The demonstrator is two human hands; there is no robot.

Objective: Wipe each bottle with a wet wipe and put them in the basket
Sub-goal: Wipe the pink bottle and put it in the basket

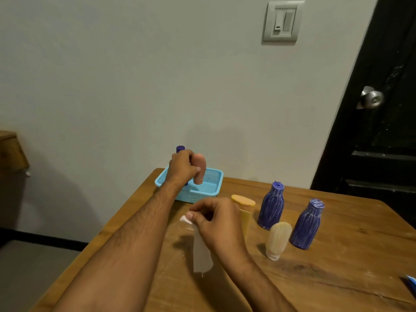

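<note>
On the wooden surface (315, 278), the left hand (182, 167) grips a pinkish bottle (199, 168) over the blue basket (213, 190), seemingly clear of its floor, best lowered upright beside the purple-capped bottle (180, 149) behind it, while the right hand (216, 219) pinches the wipe (201, 251)

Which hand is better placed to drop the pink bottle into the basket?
Left. The left hand already grips the pink bottle right above the blue basket; the right hand is nearer the person, pinching the wet wipe.

A left hand (182, 166) holds a brown bottle (199, 168) over a blue basket (210, 186); the right hand (217, 218) pinches a wet wipe (201, 248).
</note>
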